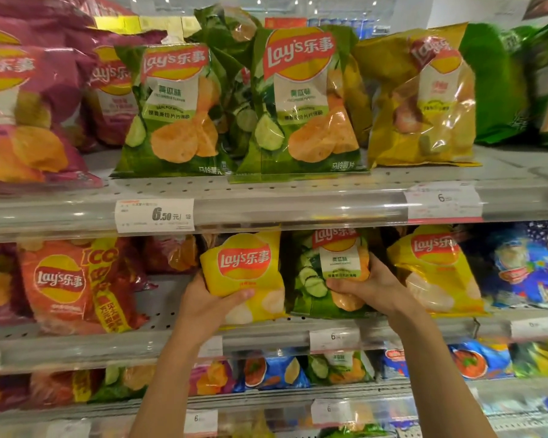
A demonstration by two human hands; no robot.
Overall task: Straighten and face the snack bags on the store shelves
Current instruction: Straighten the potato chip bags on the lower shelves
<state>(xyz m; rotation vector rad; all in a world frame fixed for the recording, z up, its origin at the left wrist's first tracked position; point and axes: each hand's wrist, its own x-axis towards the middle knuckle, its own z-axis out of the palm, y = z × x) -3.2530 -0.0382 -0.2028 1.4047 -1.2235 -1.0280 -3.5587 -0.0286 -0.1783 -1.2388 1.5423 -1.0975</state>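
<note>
On the middle shelf (pixel 266 338) my left hand (pixel 208 306) grips a yellow chip bag (pixel 246 273) at its lower left, thumb across the front. My right hand (pixel 366 287) holds a green cucumber chip bag (pixel 326 273) beside it, fingers wrapped round its right side. Both bags stand upright with logos facing out. Another yellow bag (pixel 437 270) stands just right of my right hand. An orange-red bag (pixel 64 286) leans at the left of the same shelf.
The upper shelf (pixel 298 200) carries two green cucumber bags (pixel 301 102), a tilted yellow bag (pixel 424 99), purple bags (pixel 29 99) at left and green bags (pixel 500 83) at right. Price tags (pixel 155 215) line the shelf rails. Lower shelves hold several smaller bags (pixel 276 371).
</note>
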